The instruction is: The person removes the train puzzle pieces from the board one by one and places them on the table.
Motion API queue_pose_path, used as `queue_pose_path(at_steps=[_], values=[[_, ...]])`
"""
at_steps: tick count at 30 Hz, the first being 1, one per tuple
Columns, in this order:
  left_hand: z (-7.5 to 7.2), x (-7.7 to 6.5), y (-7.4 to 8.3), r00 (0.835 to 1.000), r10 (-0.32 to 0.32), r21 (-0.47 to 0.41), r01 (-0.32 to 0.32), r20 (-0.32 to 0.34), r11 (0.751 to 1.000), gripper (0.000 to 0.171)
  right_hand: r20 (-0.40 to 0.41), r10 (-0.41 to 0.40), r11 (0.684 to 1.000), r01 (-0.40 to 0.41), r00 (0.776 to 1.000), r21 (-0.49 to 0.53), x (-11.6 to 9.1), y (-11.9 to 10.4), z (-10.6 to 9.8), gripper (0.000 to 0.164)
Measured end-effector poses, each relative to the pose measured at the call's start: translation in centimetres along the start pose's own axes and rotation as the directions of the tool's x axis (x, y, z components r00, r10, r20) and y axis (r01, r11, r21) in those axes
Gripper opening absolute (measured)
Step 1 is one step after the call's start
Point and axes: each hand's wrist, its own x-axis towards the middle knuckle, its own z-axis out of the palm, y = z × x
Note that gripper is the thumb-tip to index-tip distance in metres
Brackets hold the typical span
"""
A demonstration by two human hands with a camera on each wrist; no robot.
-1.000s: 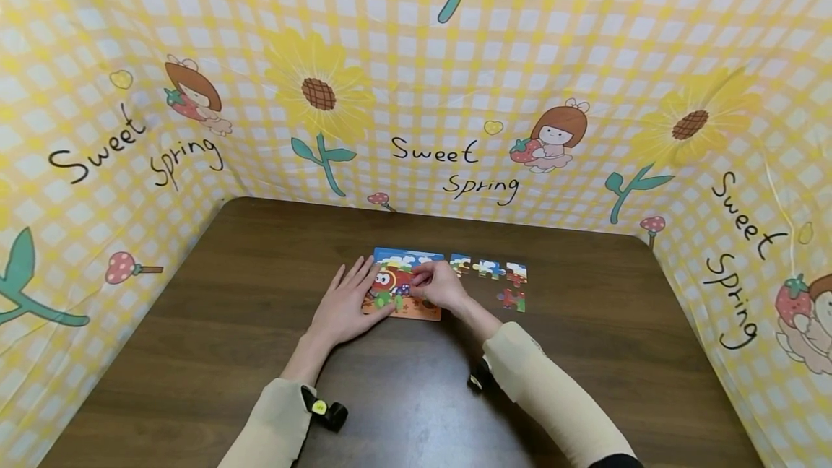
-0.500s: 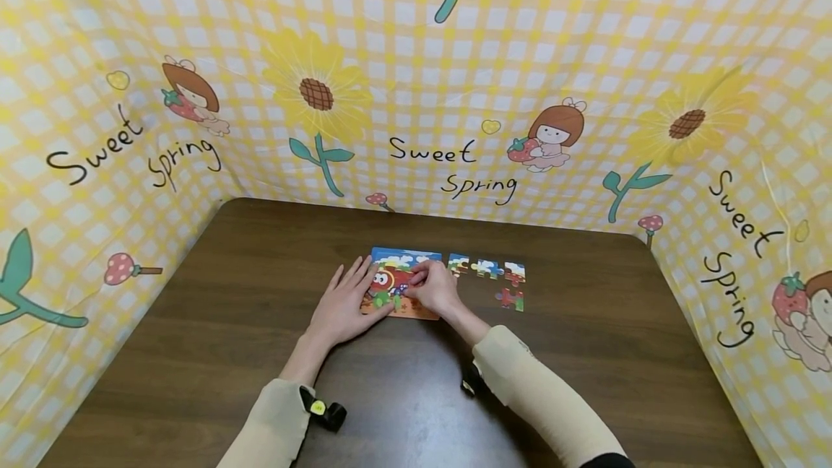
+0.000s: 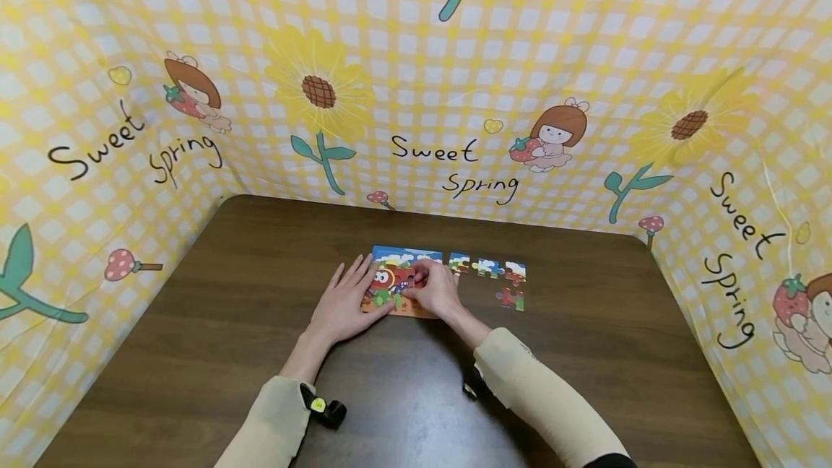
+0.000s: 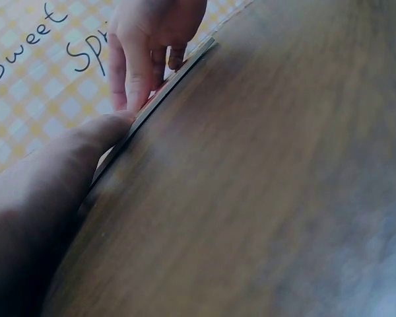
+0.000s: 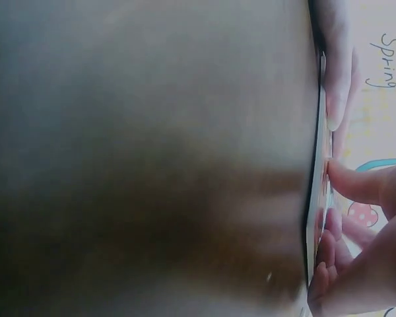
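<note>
A colourful jigsaw puzzle (image 3: pixel 406 251) with a red cartoon figure lies in a thin board on the table. My left hand (image 3: pixel 344 309) rests on its left side with straight fingers spread, the thumb along the front edge. Over the puzzle's right part, my right hand (image 3: pixel 437 289) has thumb and fingers bent down on a puzzle piece, mostly hidden beneath them. In the left wrist view, the right hand (image 4: pixel 155 39) comes down close to the left thumb (image 4: pixel 105 135). The right wrist view shows the right thumb (image 5: pixel 356 181) touching the puzzle surface, other fingers curled beside it.
Right of the board lie several loose puzzle pieces: a cloud piece (image 3: pixel 458 263), a blue-and-white one (image 3: pixel 487 268), a red-and-white one (image 3: pixel 516 273) and a red-green one (image 3: pixel 510 299). The dark wooden table (image 3: pixel 585 323) is enclosed by yellow checked cloth (image 3: pixel 422 78).
The right hand has shifted slightly left and its fingers have moved a little over the puzzle. The left hand stays in place, and the loose pieces have not moved.
</note>
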Motion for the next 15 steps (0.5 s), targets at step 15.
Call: queue_pose_path(at_steps=[15], values=[[0.0, 0.0, 0.1, 1.000, 0.007, -0.017, -0.007, -0.007, 1.000, 0.101, 0.103, -0.054, 0.974, 0.029, 0.993, 0.224, -0.4, -0.3, -2.4, 0.038]])
